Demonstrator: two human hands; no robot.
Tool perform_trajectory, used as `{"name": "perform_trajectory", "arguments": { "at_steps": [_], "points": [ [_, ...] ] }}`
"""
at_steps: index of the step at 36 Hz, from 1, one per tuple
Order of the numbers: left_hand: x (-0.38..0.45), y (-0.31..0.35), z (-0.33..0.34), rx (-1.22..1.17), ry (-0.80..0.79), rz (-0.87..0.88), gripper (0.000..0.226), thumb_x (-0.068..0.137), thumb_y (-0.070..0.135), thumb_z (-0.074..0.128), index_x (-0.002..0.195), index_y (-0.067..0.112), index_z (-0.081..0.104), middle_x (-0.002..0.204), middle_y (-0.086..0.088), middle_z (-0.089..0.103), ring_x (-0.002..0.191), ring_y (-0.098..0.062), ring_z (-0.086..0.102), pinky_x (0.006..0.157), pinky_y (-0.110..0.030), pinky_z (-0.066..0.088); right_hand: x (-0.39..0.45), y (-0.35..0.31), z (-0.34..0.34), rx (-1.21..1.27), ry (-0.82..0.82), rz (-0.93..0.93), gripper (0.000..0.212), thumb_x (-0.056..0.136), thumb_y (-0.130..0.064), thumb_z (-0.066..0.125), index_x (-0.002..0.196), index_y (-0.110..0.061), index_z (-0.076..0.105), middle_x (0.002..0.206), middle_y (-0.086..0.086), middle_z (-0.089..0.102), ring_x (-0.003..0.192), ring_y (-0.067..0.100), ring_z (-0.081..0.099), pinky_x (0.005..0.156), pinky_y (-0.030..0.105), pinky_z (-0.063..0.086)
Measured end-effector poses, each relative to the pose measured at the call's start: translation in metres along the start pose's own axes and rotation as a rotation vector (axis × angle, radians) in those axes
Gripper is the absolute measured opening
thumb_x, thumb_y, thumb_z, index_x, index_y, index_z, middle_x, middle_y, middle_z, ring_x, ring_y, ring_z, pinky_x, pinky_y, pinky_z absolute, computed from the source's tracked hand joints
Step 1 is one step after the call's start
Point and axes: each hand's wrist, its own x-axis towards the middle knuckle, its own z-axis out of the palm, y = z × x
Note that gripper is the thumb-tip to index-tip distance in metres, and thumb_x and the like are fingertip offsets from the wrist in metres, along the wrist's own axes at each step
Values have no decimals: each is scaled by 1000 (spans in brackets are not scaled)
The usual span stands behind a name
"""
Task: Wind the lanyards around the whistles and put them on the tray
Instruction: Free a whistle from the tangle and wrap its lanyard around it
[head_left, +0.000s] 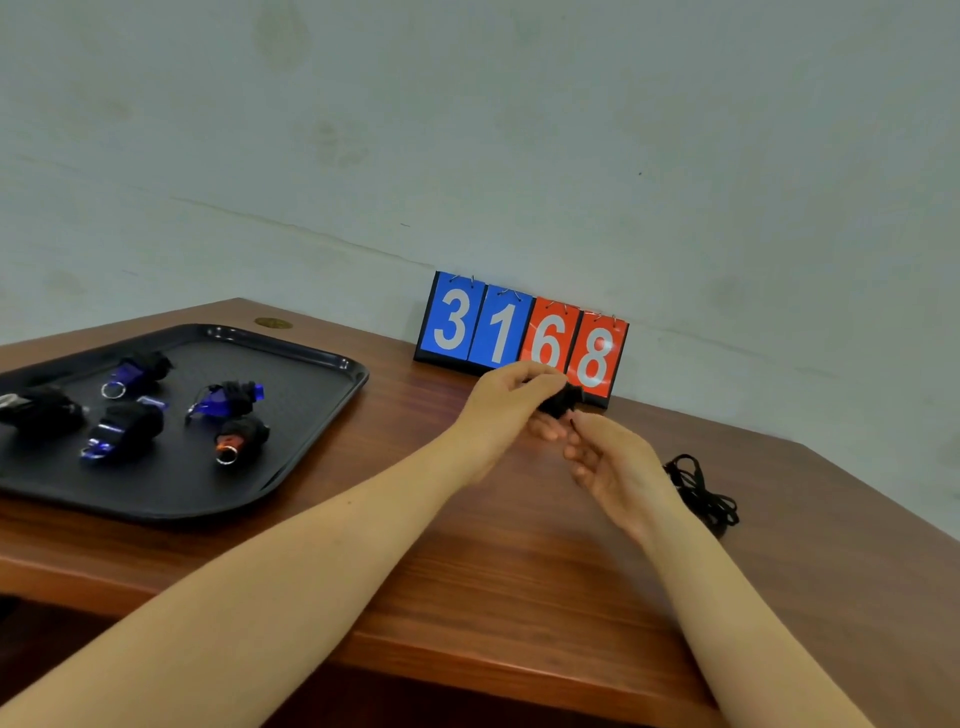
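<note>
At the far left I see a black tray (311, 358) resting on a brown wooden table (519, 571). On it lie five whistles, each already wound in black cord: a dark wrapped whistle (41, 410) cut off by the frame edge, a blue whistle with a metal ring (136, 371) at the back, a blue whistle at the front (122, 431), a third blue whistle (226, 399) toward the middle, and an orange whistle (240, 438) just beside it.

Moving right, my left hand (506, 402) is raised above the table, its fingers curled around a small black bundle (558, 400), which looks like a whistle wrapped in its lanyard, though the blur keeps me from being sure. Behind it, against the pale wall, stands a flip scoreboard (519, 332) showing 3 and 1 on blue, 6 and 8 on red.

My right hand (615, 462) sits just below the bundle, palm turned up, thumb and forefinger pinching a short cord end, the other fingers loosely spread.

Farthest right, a loose black lanyard (701, 491) lies tangled on the table.
</note>
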Motion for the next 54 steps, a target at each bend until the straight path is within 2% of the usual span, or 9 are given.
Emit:
{"name": "perform_trajectory", "arguments": {
  "at_steps": [7, 11, 21, 27, 33, 37, 42, 47, 54],
  "points": [
    [1, -4, 2, -305, 53, -232, 21, 99, 19, 52, 114, 5, 60, 97, -16, 63, 71, -12, 62, 60, -16, 54, 2, 12, 5, -645, 208, -376, 7, 92, -15, 61, 92, -20, 65, 77, 3, 66, 62, 4, 61, 56, 15, 50],
    [0, -3, 1, -387, 14, -246, 18, 99, 15, 52, 111, 3, 59, 97, -16, 61, 76, -15, 61, 63, -18, 54, 5, 17, 3, -785, 246, -491, 16, 91, -17, 62, 87, -32, 59, 79, -6, 65, 76, 10, 63, 70, 27, 54],
    [5, -10, -3, 315, 32, -92, 36, 95, 24, 58, 128, 10, 49, 95, -8, 69, 67, -9, 66, 71, -23, 56, 6, 19, 0, -912, 242, -654, 14, 92, -16, 60, 96, -29, 57, 90, -20, 57, 87, -6, 56, 71, 6, 42],
    [5, -10, -3, 318, -48, -53, 29, 94, 22, 60, 120, 11, 55, 100, -11, 68, 70, -12, 66, 77, -29, 58, 6, 16, -2, -831, 364, -672, 15, 92, -15, 61, 93, -30, 57, 88, -22, 56, 86, -12, 55, 70, 2, 41],
    [5, -12, -3, 403, -83, -14, 25, 96, 22, 57, 120, 14, 56, 95, -5, 67, 70, -10, 65, 71, -22, 55, 1, 9, 0, -578, 301, -421, 6, 91, -20, 62, 95, -25, 65, 91, -6, 68, 76, 5, 65, 64, 14, 51],
    [4, -15, -3, 366, -101, -37, 23, 98, 20, 54, 120, 14, 56, 92, -5, 66, 72, -11, 64, 71, -22, 54, 0, 2, -5, -81, 101, -120, 16, 92, -13, 59, 104, -8, 68, 88, 7, 71, 82, 18, 67, 71, 24, 56],
    [3, -16, 1, 66, -114, -144, 28, 100, 17, 49, 124, 5, 55, 97, -10, 65, 73, -13, 61, 68, -23, 51, 1, -2, -7, 412, 3, 59, 29, 88, -7, 61, 117, -2, 61, 95, 12, 67, 73, 12, 65, 65, 20, 57],
    [2, -14, -2, -173, -91, -189, 27, 100, 20, 48, 116, 2, 60, 86, -6, 66, 68, -10, 58, 66, -22, 49, 0, 1, -3, 53, 16, -123, 22, 93, -10, 56, 111, -1, 66, 91, 12, 70, 80, 17, 65, 68, 22, 55],
    [1, -16, -2, 123, -35, -117, 27, 92, 30, 63, 110, 10, 68, 82, -1, 66, 67, -9, 59, 61, -20, 47, -5, 3, 4, -213, 107, -235, 15, 94, -10, 57, 97, -11, 71, 76, 3, 72, 71, 14, 64, 65, 23, 52]
  ]
}}
